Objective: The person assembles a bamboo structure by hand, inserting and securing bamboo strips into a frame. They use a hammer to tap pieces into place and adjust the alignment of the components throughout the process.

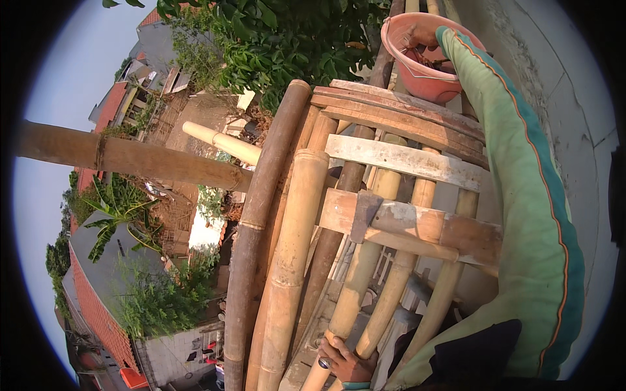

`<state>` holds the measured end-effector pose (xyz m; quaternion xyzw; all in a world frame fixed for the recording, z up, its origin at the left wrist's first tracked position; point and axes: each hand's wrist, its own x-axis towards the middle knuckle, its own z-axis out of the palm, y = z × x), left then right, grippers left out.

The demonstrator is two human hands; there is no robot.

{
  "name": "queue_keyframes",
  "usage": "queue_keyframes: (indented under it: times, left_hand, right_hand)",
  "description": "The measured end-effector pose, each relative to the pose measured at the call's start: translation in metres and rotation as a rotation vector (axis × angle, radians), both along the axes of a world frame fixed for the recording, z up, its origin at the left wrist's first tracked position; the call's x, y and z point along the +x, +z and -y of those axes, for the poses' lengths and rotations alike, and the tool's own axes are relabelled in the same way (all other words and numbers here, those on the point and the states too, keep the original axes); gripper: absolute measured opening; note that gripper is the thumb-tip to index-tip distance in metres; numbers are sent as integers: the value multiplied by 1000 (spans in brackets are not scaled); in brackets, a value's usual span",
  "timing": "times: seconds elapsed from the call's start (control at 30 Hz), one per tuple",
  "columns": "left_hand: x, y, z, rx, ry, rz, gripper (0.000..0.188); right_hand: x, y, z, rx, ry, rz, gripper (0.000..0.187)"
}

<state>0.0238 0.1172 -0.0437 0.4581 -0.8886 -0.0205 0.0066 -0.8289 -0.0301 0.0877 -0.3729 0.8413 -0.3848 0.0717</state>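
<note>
My right arm, in a light green sleeve with a teal and orange edge, stretches up to a faded red plastic bucket at the upper right. My right hand is inside the bucket, its fingers bent down over small dark brown pieces; whether it holds any is hidden. At the bottom, my left hand, with a ring on one finger, is closed over a bamboo pole of the platform. Wooden slats, one whitish, lie across the poles.
A thick bamboo pole juts out to the left, past a dark upright-looking pole. Gaps between poles show a drop below. A grey wall runs along the right. Leafy branches hang close beyond the platform; tiled roofs lie far below.
</note>
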Motion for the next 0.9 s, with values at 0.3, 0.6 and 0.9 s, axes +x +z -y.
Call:
queue_keyframes:
  times: [0.3, 0.6, 0.9]
  left_hand:
    - [-15, 31, 7, 40, -104, 45, 107]
    - [-24, 46, 1, 180, 78, 156, 114]
    - [-14, 51, 0, 257, 71, 59, 113]
  right_hand:
    - [-12, 14, -24, -161, 60, 283, 22]
    - [21, 25, -54, -319, 151, 317, 16]
    - [31, 45, -62, -328, 156, 161, 28]
